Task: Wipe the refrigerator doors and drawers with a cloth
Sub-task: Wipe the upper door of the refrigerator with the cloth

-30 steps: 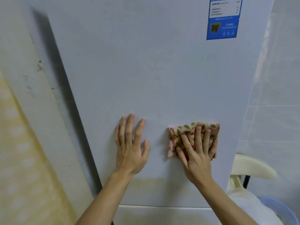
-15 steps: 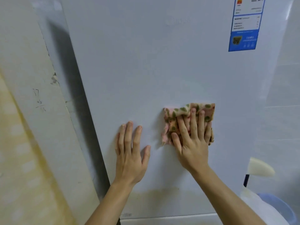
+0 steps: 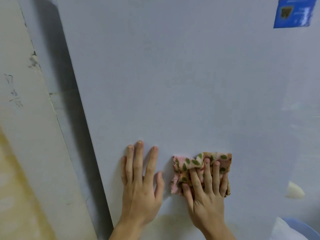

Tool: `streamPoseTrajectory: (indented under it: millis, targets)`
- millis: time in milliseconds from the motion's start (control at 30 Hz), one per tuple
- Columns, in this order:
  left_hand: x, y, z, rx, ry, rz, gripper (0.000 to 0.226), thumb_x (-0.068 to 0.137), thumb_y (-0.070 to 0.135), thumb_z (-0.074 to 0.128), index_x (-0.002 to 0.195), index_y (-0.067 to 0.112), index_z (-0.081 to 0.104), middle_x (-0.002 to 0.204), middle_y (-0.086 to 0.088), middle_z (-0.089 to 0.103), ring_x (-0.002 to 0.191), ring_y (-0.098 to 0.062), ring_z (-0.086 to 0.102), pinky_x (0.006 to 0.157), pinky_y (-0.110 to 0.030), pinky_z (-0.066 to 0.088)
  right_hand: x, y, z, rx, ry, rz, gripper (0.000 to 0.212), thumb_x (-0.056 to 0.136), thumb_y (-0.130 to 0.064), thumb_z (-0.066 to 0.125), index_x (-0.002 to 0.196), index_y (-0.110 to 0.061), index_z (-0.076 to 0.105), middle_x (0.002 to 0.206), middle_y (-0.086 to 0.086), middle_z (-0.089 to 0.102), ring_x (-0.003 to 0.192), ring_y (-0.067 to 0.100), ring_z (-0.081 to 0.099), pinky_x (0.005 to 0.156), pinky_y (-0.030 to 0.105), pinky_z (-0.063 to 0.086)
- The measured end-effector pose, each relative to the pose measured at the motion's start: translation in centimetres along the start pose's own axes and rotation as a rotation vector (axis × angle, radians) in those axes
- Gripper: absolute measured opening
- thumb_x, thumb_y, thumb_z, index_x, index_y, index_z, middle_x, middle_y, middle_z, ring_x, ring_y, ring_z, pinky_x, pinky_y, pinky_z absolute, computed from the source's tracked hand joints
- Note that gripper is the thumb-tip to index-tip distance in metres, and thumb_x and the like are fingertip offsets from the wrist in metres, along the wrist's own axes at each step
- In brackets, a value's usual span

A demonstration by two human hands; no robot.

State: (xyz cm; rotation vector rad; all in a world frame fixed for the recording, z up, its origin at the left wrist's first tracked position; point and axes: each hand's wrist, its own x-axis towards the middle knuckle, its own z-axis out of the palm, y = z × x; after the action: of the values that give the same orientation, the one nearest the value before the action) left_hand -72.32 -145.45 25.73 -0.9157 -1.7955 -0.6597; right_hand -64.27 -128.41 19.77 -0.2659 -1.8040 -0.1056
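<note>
The white refrigerator door (image 3: 173,75) fills most of the view. My left hand (image 3: 141,186) lies flat on the door with straight, spread fingers. To its right, my right hand (image 3: 206,191) presses a folded pink cloth with green leaf print (image 3: 187,164) against the door, fingers straight on top of it. The cloth sticks out above and to the left of the fingers. A yellowish stain (image 3: 173,224) shows on the door below both hands.
A blue label (image 3: 292,13) is stuck at the door's upper right. A scuffed cream wall (image 3: 26,118) stands at the left, with a dark gap (image 3: 72,110) beside the fridge. A cream chair part (image 3: 294,190) and blue basin (image 3: 301,227) are at the lower right.
The right hand slid the cloth up the door, then back down a little beside the left hand. The left hand has stayed flat on the door.
</note>
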Motion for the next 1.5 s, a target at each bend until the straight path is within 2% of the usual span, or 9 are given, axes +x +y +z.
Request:
streamPoseTrajectory:
  millis: [467,700,867,1000,1133,1200,1267,1367,1500]
  targets:
    - [-6.8,-1.7,3.0,-0.083,0.173,0.022,0.063,0.104,0.031,0.041,0.165,0.017,0.032,0.177,-0.004,0.011,0.164,-0.028,0.010,0.131,-0.045,0.009,-2.2,-1.2,1.6,0.039,0.134,0.041,0.063,0.106,-0.045,0.039,0.165,-0.026,0.029,0.175,0.005,0.015,0.162,0.028,0.012,0.131,0.051,0.007]
    - [-12.0,-6.7,3.7,-0.082,0.200,-0.023,0.060,0.106,0.037,0.030,0.165,0.026,0.033,0.176,0.011,0.013,0.164,-0.013,0.006,0.132,-0.034,0.003,-4.0,-1.0,1.7,0.018,0.160,0.029,0.066,0.103,-0.060,0.042,0.163,-0.035,0.033,0.175,-0.003,0.016,0.163,0.018,0.007,0.130,0.042,0.009]
    - [-15.0,-9.7,4.4,-0.039,0.213,0.023,0.061,0.105,0.036,0.031,0.165,0.026,0.031,0.176,0.007,0.015,0.163,-0.006,0.003,0.133,-0.043,0.010,-5.8,-0.8,2.0,-0.043,0.179,0.002,0.066,0.098,-0.068,0.050,0.155,-0.036,0.047,0.165,0.002,0.035,0.157,0.024,0.022,0.118,0.043,0.024]
    - [-16.6,-10.9,5.3,-0.233,0.235,0.049,0.058,0.106,0.028,0.036,0.164,0.030,0.029,0.176,0.017,0.007,0.162,-0.003,0.003,0.129,-0.025,0.013,-6.2,-1.1,2.6,-0.106,0.192,-0.072,0.059,0.101,-0.060,0.046,0.149,-0.028,0.052,0.148,0.011,0.044,0.144,0.035,0.033,0.114,0.050,0.029]
    - [-16.6,-11.4,5.9,-0.321,0.279,0.096,0.056,0.108,0.031,0.033,0.164,0.025,0.033,0.177,0.016,0.009,0.163,-0.008,0.008,0.126,-0.010,0.012,-4.6,-1.8,3.0,-0.043,0.108,-0.052,0.061,0.102,-0.058,0.028,0.157,-0.031,0.034,0.169,0.010,0.016,0.159,0.029,0.001,0.127,0.048,0.000]
    - [-16.5,-11.9,5.7,-0.327,0.272,0.107,0.058,0.108,0.034,0.030,0.164,0.025,0.033,0.176,0.015,0.011,0.163,-0.008,0.009,0.129,-0.016,0.012,-4.0,-2.2,3.1,-0.040,0.086,-0.054,0.066,0.103,-0.058,0.017,0.165,-0.035,0.016,0.176,0.004,-0.009,0.159,0.021,-0.023,0.126,0.041,-0.020]
    - [-16.6,-12.7,5.1,-0.283,0.241,0.122,0.059,0.108,0.033,0.028,0.166,0.023,0.029,0.176,0.013,0.014,0.163,-0.007,0.009,0.133,-0.028,0.009,-3.7,-3.3,3.3,-0.052,0.073,-0.040,0.067,0.104,-0.057,0.012,0.167,-0.036,0.004,0.174,0.002,-0.021,0.156,0.019,-0.033,0.122,0.036,-0.030]
    - [-16.8,-13.9,4.2,-0.125,0.270,0.173,0.060,0.106,0.024,0.032,0.166,0.017,0.027,0.174,0.003,0.024,0.163,-0.013,0.011,0.134,-0.047,0.007,-3.1,-6.5,4.1,-0.061,0.052,-0.053,0.060,0.109,-0.053,0.016,0.167,-0.040,0.002,0.174,0.001,-0.021,0.157,0.021,-0.031,0.120,0.039,-0.032]
    - [-17.0,-16.1,3.3,0.074,0.386,0.087,0.061,0.104,0.024,0.034,0.165,0.015,0.033,0.174,-0.002,0.023,0.164,-0.019,0.008,0.134,-0.045,0.004,-3.0,-11.6,5.7,-0.064,0.038,-0.155,0.057,0.110,-0.053,0.012,0.165,-0.044,-0.001,0.175,-0.001,-0.019,0.158,0.021,-0.028,0.125,0.053,-0.022]
